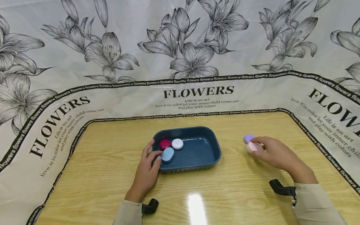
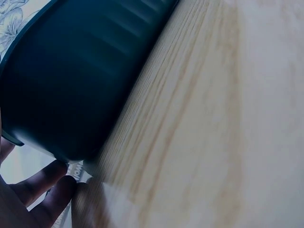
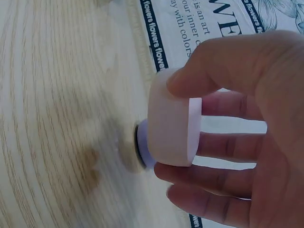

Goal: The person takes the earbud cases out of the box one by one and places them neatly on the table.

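My right hand [image 1: 271, 151] pinches a pale pink rounded case [image 3: 171, 123] between thumb and fingers, tipped on its side in the right wrist view. A purple rounded case [image 1: 249, 138] lies on the table just behind it, partly covered by the pink one. At the left end of the dark blue tray [image 1: 197, 162], my left hand [image 1: 146, 170] holds the rim, with one fingertip reaching over it beside a light blue case [image 1: 168, 155]. Also in the tray's left part are a crimson round case [image 1: 165, 144] and a white one [image 1: 177, 144].
A light wood table [image 1: 107, 181] carries everything. Behind it and along its sides runs a white floral cloth [image 1: 135, 103] with black lettering. Black wrist mounts [image 1: 281, 188] sit at both sleeves.
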A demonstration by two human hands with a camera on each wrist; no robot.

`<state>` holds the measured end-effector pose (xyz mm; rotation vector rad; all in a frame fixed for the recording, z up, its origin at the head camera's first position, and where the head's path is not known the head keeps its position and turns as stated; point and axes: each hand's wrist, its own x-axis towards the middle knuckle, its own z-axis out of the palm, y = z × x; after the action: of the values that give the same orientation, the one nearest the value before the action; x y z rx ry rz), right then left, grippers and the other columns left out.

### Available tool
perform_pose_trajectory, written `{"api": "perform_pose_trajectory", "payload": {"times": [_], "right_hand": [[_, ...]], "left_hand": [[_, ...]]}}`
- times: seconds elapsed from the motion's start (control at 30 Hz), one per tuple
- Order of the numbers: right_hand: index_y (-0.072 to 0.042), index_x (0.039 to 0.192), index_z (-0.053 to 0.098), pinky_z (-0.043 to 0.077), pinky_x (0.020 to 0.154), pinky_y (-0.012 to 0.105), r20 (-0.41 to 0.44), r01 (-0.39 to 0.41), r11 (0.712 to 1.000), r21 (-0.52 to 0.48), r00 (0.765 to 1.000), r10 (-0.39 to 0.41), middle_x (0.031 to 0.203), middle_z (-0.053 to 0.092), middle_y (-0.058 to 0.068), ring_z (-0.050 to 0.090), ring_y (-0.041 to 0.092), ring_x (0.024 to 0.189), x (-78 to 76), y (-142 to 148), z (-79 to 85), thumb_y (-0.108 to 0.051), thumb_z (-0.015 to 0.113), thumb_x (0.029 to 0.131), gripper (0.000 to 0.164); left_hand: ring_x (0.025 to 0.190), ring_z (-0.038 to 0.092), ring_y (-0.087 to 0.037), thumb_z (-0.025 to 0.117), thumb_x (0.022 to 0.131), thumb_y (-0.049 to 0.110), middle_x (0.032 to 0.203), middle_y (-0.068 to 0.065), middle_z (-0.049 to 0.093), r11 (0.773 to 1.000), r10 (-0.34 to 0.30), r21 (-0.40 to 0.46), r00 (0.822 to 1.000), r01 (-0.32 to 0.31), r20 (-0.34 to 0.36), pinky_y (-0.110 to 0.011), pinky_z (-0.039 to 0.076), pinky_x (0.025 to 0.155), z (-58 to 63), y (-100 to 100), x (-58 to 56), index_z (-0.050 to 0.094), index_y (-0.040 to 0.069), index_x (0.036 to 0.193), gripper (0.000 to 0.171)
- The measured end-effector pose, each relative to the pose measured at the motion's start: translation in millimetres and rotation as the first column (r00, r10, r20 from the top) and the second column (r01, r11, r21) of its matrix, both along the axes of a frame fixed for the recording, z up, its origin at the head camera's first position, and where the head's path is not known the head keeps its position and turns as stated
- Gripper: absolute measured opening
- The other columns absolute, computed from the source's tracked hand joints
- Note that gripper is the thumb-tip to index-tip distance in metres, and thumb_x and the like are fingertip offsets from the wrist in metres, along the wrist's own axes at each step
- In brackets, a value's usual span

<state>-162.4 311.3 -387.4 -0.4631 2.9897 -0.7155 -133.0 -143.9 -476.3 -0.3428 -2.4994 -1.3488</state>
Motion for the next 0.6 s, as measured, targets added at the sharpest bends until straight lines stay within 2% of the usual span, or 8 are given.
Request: {"api": "perform_pose_trajectory", "payload": {"times": [0.3,0.6], "right_hand": [[0.003,0.124,0.065,0.044,0.068,0.036,0.072,-0.013,1.0,0.005,0.997,0.012,0.105,0.066,0.015,0.054,0.02,0.08,-6.2,12.0,-7.8,-0.02,0.076,0.086,0.045],[0.0,0.122,0.067,0.044,0.072,0.04,0.056,-0.033,0.998,0.057,0.998,0.029,0.104,0.067,0.013,0.053,0.021,0.082,-7.7,19.9,-12.0,-0.023,0.077,0.088,0.043]], "left_hand": [[0.145,0.033,-0.024,0.052,0.105,0.021,0.162,0.007,0.026,1.0,-0.004,-0.001,1.0,0.004,0.007,-0.054,0.038,0.107,-1.5,-2.2,0.6,0.069,0.014,0.122,0.024],[0.144,0.035,-0.025,0.051,0.106,0.022,0.162,0.007,0.025,1.0,0.0,-0.017,1.0,0.0,-0.005,-0.054,0.04,0.105,-2.5,-2.0,-0.7,0.069,0.015,0.121,0.025]]}}
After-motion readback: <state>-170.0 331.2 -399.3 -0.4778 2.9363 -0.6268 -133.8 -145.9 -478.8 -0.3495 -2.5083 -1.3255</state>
